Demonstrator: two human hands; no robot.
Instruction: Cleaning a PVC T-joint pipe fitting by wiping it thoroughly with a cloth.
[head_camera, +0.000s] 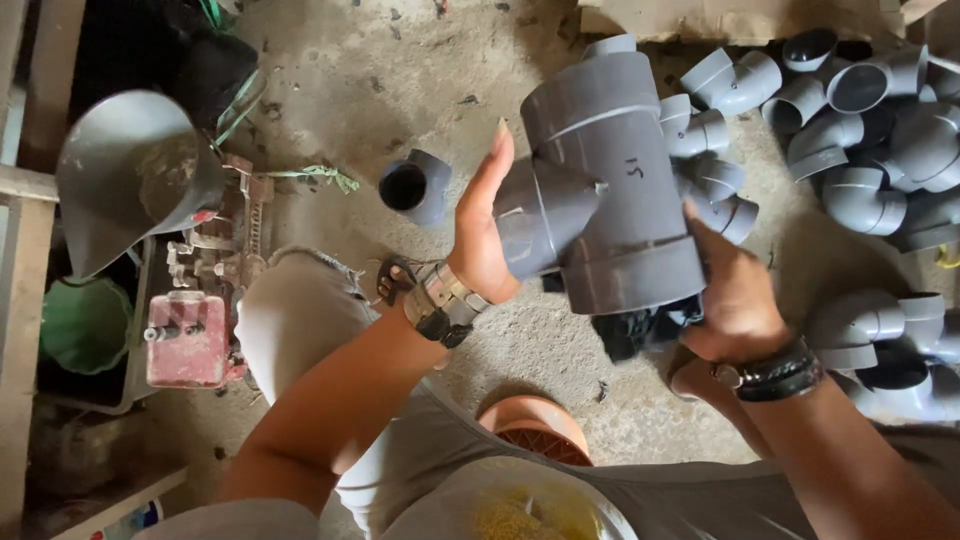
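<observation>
The large grey pipe fitting (610, 190) is covering the palm and most fingers of the right hand (735, 300), and part of the left hand (485, 225) behind its side branch. A black object (640, 328) is peeking out beneath the fitting, too hidden to identify. The pile of grey elbows (880, 140) is running off the right edge of the frame. At the bottom edge, an orange bowl (535, 420) is being cut off by the person's clothing. The green container (85, 322) at lower left is sitting partly behind a wooden frame (25, 290).
</observation>
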